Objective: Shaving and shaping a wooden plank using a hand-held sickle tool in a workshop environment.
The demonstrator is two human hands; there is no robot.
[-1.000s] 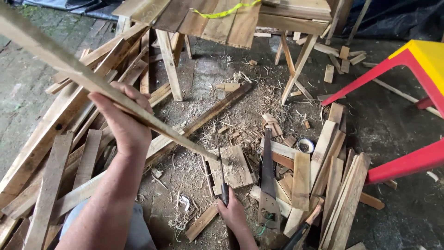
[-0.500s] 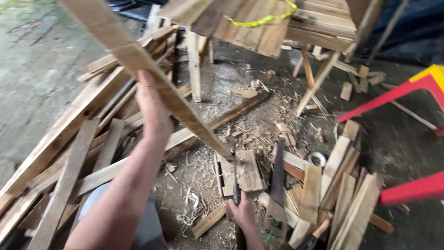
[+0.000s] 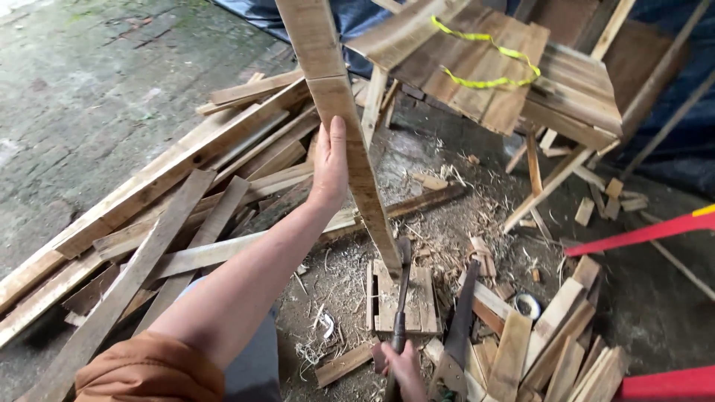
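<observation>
My left hand (image 3: 330, 164) grips a long wooden plank (image 3: 337, 112) that stands nearly upright. Its lower end rests on a small flat board (image 3: 424, 298) lying on the ground among shavings. My right hand (image 3: 402, 366), low in the view, is closed around the handle of a hammer (image 3: 401, 298), whose head is raised close to the plank's lower end. My left sleeve (image 3: 149, 368) is orange.
A heap of long planks (image 3: 171, 216) lies to the left. Short cut boards (image 3: 551, 335) pile up at the right beside a handsaw (image 3: 458, 327) and a tape roll (image 3: 527, 305). Behind stands a wooden table (image 3: 506, 82) with a yellow tape measure; red bars (image 3: 640, 234) are on the right.
The plank has been swung from a low slant to nearly upright. My left hand rose with it. The right hand brought the hammer up toward the plank's base.
</observation>
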